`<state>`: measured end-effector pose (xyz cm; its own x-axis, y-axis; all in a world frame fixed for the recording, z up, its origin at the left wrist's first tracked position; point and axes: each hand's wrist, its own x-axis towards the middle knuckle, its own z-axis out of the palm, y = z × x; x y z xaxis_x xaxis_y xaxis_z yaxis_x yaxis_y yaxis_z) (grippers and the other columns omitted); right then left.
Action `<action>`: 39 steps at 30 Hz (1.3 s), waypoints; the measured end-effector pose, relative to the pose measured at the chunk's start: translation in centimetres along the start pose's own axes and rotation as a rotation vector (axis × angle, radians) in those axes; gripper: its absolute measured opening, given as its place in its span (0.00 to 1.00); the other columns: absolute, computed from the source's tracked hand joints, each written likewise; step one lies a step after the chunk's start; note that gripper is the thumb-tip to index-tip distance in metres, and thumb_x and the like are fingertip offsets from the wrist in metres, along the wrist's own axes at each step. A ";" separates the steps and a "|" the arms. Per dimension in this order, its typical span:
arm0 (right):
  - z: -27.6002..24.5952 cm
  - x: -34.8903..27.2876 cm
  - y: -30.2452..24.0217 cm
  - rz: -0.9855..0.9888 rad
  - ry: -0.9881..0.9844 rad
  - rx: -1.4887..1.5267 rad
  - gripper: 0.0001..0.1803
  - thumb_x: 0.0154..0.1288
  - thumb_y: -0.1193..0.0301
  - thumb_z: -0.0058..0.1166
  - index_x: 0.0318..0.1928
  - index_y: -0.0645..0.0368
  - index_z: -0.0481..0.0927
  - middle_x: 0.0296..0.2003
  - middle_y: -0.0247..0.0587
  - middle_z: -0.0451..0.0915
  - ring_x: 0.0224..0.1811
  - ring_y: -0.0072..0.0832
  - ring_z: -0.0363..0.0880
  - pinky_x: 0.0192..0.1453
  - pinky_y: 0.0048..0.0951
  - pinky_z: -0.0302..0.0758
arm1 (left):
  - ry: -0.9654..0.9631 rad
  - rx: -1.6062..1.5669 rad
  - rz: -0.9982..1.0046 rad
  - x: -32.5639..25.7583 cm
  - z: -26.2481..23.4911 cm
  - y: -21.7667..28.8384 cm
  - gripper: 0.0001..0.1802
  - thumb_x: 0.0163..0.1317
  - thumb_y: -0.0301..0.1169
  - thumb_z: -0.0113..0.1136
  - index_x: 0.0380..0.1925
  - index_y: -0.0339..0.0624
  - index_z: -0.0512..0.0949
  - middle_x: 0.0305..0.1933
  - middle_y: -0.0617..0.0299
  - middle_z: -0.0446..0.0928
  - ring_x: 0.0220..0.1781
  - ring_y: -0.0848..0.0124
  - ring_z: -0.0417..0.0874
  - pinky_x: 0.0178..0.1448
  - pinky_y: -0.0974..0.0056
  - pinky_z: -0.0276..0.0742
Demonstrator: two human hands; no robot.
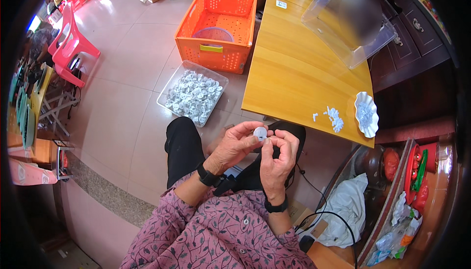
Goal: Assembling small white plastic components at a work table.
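Two hands met above lap: left hand (234,144) and right hand (277,157) fingers pinched small white plastic cap (260,133) together. Cap looked light, stiff, slippery; best gripped at rim. Tray of similar caps (193,92) lay on floor.

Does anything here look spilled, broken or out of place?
Nothing looks broken. A few small white pieces lie loose on the wooden table beside the white scalloped dish. The clear tray of white parts sits on the floor. Both hands, left hand and right hand, hold one small white part.
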<state>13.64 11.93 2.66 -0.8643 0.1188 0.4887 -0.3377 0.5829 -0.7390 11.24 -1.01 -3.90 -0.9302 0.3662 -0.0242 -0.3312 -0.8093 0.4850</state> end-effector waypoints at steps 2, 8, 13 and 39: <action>0.1 0.0 0.0 0.000 0.003 0.002 0.07 0.61 0.80 0.62 0.37 0.63 0.76 0.47 0.48 0.76 0.48 0.40 0.78 0.54 0.39 0.77 | -0.002 0.002 0.008 0.0 0.0 0.0 0.21 0.66 0.25 0.66 0.59 0.40 0.76 0.59 0.55 0.78 0.64 0.63 0.79 0.66 0.60 0.78; 0.3 0.1 -0.2 0.009 0.002 0.028 0.06 0.62 0.80 0.62 0.36 0.63 0.76 0.46 0.48 0.76 0.48 0.40 0.79 0.52 0.38 0.78 | -0.003 0.017 0.015 -0.1 0.0 0.1 0.21 0.64 0.21 0.66 0.58 0.39 0.76 0.58 0.53 0.79 0.62 0.65 0.79 0.66 0.61 0.78; 0.4 0.1 -0.1 0.022 0.001 0.048 0.06 0.62 0.80 0.62 0.36 0.63 0.76 0.45 0.48 0.76 0.47 0.39 0.79 0.51 0.38 0.78 | 0.001 0.050 0.016 -0.1 0.1 0.1 0.24 0.61 0.24 0.70 0.58 0.38 0.76 0.58 0.52 0.79 0.61 0.64 0.80 0.68 0.60 0.76; 0.3 0.4 -0.2 0.032 -0.115 0.052 0.05 0.61 0.80 0.60 0.35 0.63 0.77 0.41 0.46 0.78 0.44 0.41 0.79 0.47 0.38 0.75 | -0.071 0.340 0.162 0.0 -1.6 0.5 0.19 0.59 0.17 0.67 0.51 0.36 0.80 0.52 0.60 0.79 0.55 0.70 0.81 0.61 0.63 0.80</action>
<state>13.20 11.61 2.85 -0.9111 0.0419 0.4100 -0.3254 0.5373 -0.7781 10.86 -2.13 -5.10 -0.9490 0.2866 0.1315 -0.0983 -0.6652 0.7401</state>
